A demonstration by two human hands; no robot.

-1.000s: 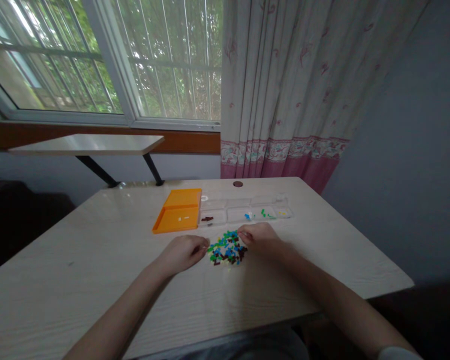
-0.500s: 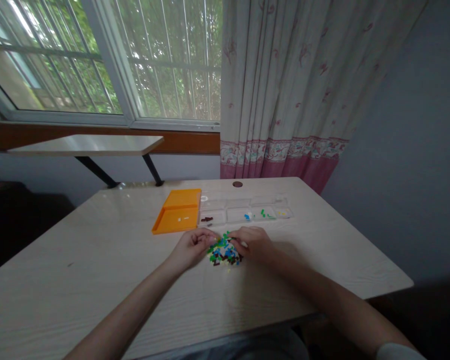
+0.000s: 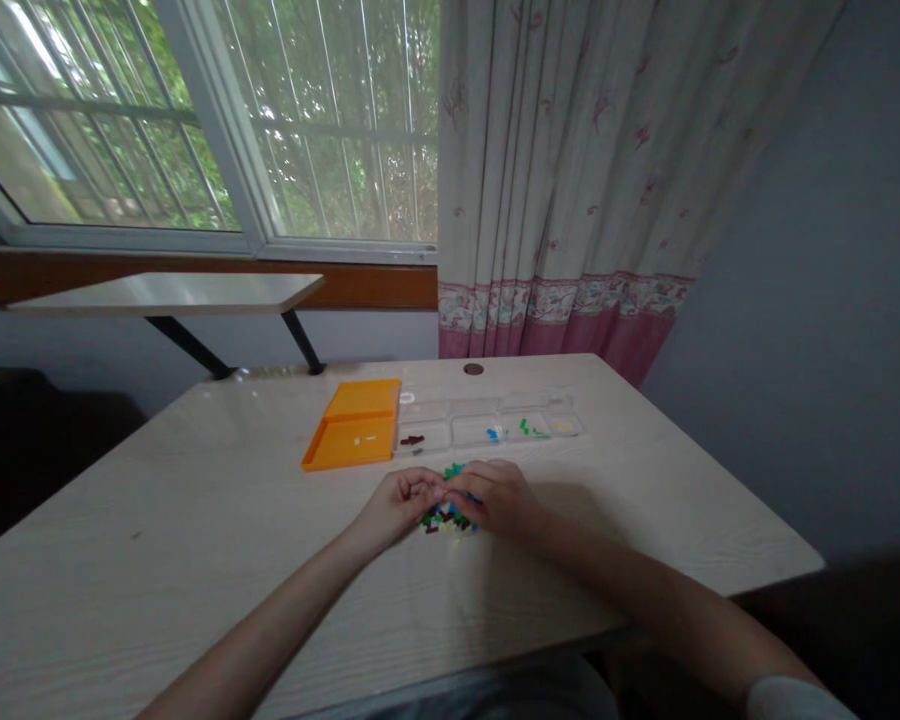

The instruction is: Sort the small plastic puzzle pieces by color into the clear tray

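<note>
A heap of tiny plastic building bricks (image 3: 444, 520), mixed green, blue, brown, white and pale yellow, lies on the desk. Above it my left hand (image 3: 397, 505) is closed in a pinch. The fingertips of my right hand (image 3: 501, 497), also pinched, meet those of the left over the heap and cover much of it. Whatever is between the fingers is too small to make out. Just behind stands a clear divided tray (image 3: 469, 432). Brown bricks (image 3: 412, 440), blue bricks (image 3: 493, 435), green bricks (image 3: 525, 427) and yellow bits (image 3: 562, 427) sit in separate compartments.
An open orange case (image 3: 345, 455) with two small white pieces (image 3: 364, 440) adjoins the tray on the left. A raised shelf (image 3: 195, 290) stands at the desk's back left. A round cable hole (image 3: 473, 369) is near the back edge, before the curtain (image 3: 555, 200).
My right hand has shifted left from the right side of the heap, and its fingertips now meet those of my left hand. The view has tilted slightly.
</note>
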